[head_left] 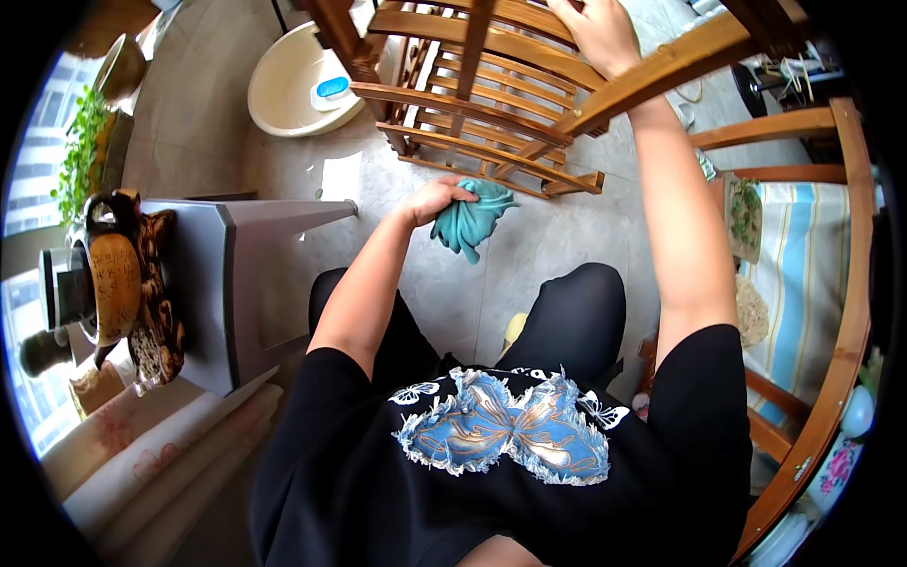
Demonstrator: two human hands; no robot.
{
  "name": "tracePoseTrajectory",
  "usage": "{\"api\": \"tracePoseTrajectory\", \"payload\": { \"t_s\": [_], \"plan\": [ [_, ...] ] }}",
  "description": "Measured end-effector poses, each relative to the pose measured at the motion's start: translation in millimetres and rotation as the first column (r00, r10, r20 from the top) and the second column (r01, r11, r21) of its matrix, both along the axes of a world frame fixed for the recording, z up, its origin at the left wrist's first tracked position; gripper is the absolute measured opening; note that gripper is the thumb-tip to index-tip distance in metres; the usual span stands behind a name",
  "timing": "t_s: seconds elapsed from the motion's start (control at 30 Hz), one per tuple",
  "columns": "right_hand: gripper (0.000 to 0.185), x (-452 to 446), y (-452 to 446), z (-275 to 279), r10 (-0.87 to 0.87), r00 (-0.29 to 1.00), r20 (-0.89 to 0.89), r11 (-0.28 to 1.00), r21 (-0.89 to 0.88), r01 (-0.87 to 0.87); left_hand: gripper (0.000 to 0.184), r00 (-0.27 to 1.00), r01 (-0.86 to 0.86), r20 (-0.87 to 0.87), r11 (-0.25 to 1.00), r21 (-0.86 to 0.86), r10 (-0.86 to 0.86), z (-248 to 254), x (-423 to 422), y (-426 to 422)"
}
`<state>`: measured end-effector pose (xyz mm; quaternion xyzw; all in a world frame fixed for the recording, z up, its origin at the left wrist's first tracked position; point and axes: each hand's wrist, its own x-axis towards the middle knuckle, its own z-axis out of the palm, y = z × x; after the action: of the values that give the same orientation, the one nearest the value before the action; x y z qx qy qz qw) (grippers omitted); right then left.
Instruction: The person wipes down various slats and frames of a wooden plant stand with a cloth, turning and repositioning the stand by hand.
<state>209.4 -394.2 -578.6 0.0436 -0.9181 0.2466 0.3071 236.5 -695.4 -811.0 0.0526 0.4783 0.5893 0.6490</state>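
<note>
A bunched teal cloth (472, 217) hangs from my left hand (439, 198), whose fingers are closed on it. The cloth is beside the lower slats of a brown wooden slatted rack (501, 42), which stands tilted in front of me. Higher up, my right hand (603, 36) reaches past a thick wooden rail and grips the rack near its upper slats. Part of that hand is cut off by the top edge of the view, so its fingertips are only partly visible.
A cream basin (283, 90) with a blue-and-white item (331, 90) in it sits on the grey tile floor at upper left. A grey stool-like stand (279, 227) is on my left, near a carved teapot-shaped ornament (115, 283). To my right stands a wooden frame (855, 227) with striped fabric (798, 255).
</note>
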Motion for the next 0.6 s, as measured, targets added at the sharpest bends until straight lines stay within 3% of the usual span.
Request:
{"api": "tracePoseTrajectory", "payload": {
  "t_s": [0.07, 0.1, 0.13, 0.17, 0.23, 0.27, 0.33, 0.4, 0.43, 0.53, 0.6],
  "plan": [
    [0.028, 5.5, -2.9, -0.3, -0.180, 0.981, 0.075, 0.959, -0.209, 0.192, 0.039, 1.000, -0.015, -0.011, 1.000, -0.027, 0.015, 43.3, 5.4, -2.5],
    [0.030, 2.5, 6.3, -9.8, -0.097, 0.995, -0.034, 0.926, -0.368, 0.078, 0.042, 0.998, -0.058, 0.044, 0.997, 0.054, 0.055, 59.4, 9.2, -4.5],
    [0.034, -0.1, 13.8, -15.6, -0.080, 0.954, -0.290, 0.964, -0.266, 0.000, 0.045, 0.991, -0.105, 0.101, 0.986, 0.129, 0.093, 69.0, 12.5, -6.2],
    [0.034, 17.5, 23.2, -24.5, -0.108, 0.948, -0.301, 0.960, -0.280, 0.020, 0.051, 0.984, -0.117, 0.157, 0.976, 0.183, 0.089, 58.3, 16.0, -9.7],
    [0.035, 78.3, 26.4, -26.5, -0.294, 0.954, -0.055, 0.709, -0.682, 0.179, 0.054, 0.979, -0.191, 0.112, 0.959, 0.209, 0.171, 84.8, 32.5, -11.0],
    [0.039, 109.9, 25.3, -32.6, -0.280, 0.932, -0.229, 0.747, -0.662, 0.062, 0.054, 0.974, -0.223, 0.089, 0.950, 0.220, 0.208, 100.5, 40.4, -9.9],
    [0.026, 173.1, -14.6, -34.0, -0.429, 0.885, -0.184, 0.690, -0.699, 0.189, 0.052, 0.951, -0.309, 0.063, 0.929, 0.204, 0.303, 117.7, 57.0, -6.0],
    [0.026, 222.9, -60.2, -45.1, -0.318, 0.948, -0.005, 0.654, -0.725, 0.216, 0.049, 0.914, -0.405, 0.061, 0.899, 0.168, 0.401, 119.0, 71.6, 0.0],
    [0.033, 239.4, -75.6, -46.3, -0.217, 0.972, 0.088, 0.723, -0.655, 0.220, 0.049, 0.920, -0.392, 0.059, 0.905, 0.166, 0.388, 121.4, 78.1, 7.3],
    [0.082, 262.2, -107.5, -58.6, 0.038, 0.972, 0.231, 0.821, -0.561, 0.101, 0.048, 0.907, -0.422, 0.052, 0.896, 0.143, 0.419, 141.4, 96.2, 35.8],
    [0.097, 266.3, -122.4, -67.8, 0.083, 0.971, 0.224, 0.727, -0.680, 0.095, 0.054, 0.921, -0.386, 0.021, 0.906, 0.174, 0.388, 160.5, 108.6, 57.4]
  ]
}}
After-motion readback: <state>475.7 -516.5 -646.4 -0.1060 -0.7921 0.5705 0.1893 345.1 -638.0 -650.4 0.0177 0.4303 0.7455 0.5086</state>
